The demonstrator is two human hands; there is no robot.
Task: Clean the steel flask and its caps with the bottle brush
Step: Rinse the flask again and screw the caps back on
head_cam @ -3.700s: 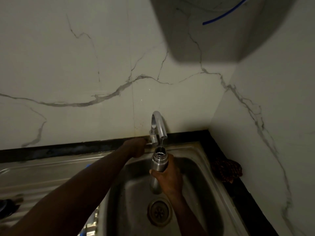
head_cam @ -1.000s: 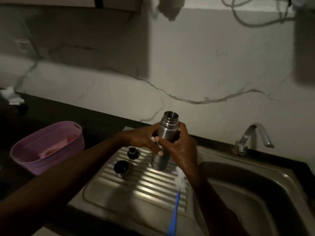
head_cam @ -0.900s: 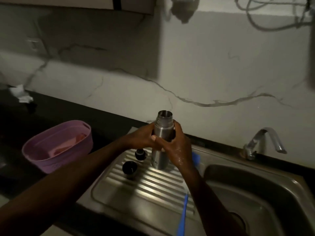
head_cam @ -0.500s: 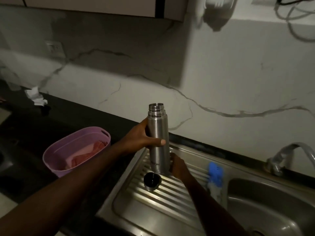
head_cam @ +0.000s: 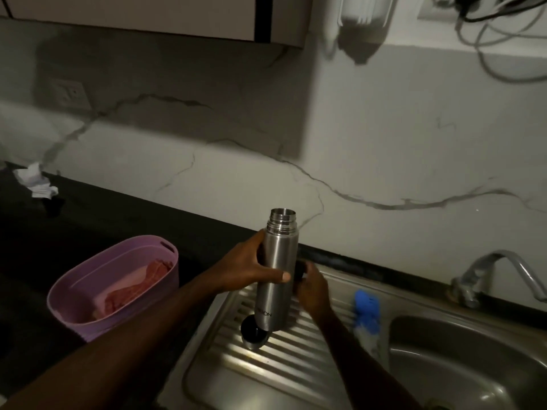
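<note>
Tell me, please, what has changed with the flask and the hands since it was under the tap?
The steel flask moved from under the tap to above the ribbed drainboard, passing from right hand to left hand. The right hand let go and picked up a small dark cap. The flask remains upright and uncapped.

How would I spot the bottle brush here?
Find the steel sink and its ribbed draining board. Where they meet, right of the flask, lies the bottle brush. Its bright blue head stands out among grey metal.
</note>
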